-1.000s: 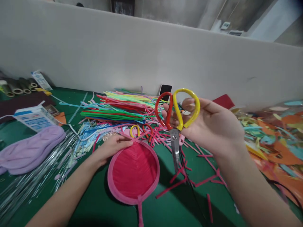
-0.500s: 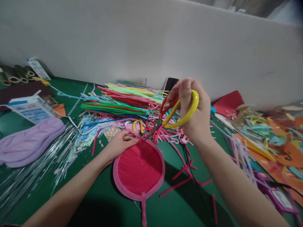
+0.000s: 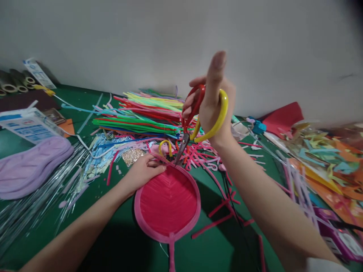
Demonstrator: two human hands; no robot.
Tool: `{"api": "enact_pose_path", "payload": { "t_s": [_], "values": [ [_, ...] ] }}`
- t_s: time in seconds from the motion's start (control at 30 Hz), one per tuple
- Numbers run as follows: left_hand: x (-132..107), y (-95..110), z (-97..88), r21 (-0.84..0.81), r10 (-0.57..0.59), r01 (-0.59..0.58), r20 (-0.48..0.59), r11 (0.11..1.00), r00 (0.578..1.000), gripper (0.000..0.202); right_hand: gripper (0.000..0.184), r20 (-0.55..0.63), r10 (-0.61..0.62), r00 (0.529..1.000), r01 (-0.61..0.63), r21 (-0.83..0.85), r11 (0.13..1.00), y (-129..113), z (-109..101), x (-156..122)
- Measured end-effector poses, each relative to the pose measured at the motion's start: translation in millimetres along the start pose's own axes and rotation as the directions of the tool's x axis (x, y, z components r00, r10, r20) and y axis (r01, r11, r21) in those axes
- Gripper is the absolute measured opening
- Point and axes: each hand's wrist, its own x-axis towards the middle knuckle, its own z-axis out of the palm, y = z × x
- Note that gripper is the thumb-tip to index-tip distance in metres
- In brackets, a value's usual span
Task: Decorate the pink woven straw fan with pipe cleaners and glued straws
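A round fan (image 3: 170, 206) with a deep pink face, a lighter pink fuzzy rim and a handle toward me lies low over the green table. Its upper left rim is pinched between the thumb and fingers of my left hand (image 3: 141, 172). Pink pipe cleaner ends stick out at the top rim beside those fingertips. Scissors (image 3: 185, 139) with one red and one yellow handle hang point-down from my right hand (image 3: 217, 100), its thumb raised through the yellow loop and fingers in the red one. The blade tips reach the top rim; whether they touch it I cannot tell.
Bundled coloured pipe cleaners (image 3: 141, 122) lie behind the fan, with pink offcuts (image 3: 198, 158) to their right. Another yellow-handled tool (image 3: 165, 142) rests there. Purple padded shapes (image 3: 34, 166) and silvery strands (image 3: 51, 192) are left; paper scraps (image 3: 326, 158) and a purple device (image 3: 337, 234) are right.
My right hand has risen and tilted the scissors more upright, the thumb now pointing up. The blade tips stay by the fan's top rim. My left hand keeps its grip.
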Motion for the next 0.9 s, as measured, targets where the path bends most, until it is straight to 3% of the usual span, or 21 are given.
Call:
{"api": "enact_pose_path", "payload": {
  "t_s": [0.27,0.4,0.5,0.63,0.9],
  "values": [
    [-2.2,2.2,1.8,-0.018,-0.015,0.014,-0.012,1.0,1.0,0.033,0.068,0.096,0.03,0.995,-0.039,0.094,0.995,29.4,13.1,19.0],
    [-2.4,1.4,1.9,-0.012,0.011,-0.011,-0.005,1.0,1.0,0.034,0.067,0.161,0.026,0.987,-0.038,0.074,0.997,33.4,13.1,21.0],
    [-2.0,1.2,1.6,-0.018,0.039,-0.038,0.005,0.999,0.999,0.032,0.068,0.139,0.033,0.99,-0.043,0.07,0.997,35.0,16.5,19.4],
    [-2.8,1.8,2.3,-0.005,0.051,-0.051,-0.004,0.999,0.999,0.029,0.064,0.101,0.069,0.993,-0.074,0.046,0.996,41.0,24.7,22.9],
    [-1.5,-1.4,8.0,-0.05,-0.035,0.039,0.075,0.998,0.997,0.034,0.053,0.184,0.198,0.963,-0.182,-0.097,0.978,66.4,41.9,38.0]
  ]
}}
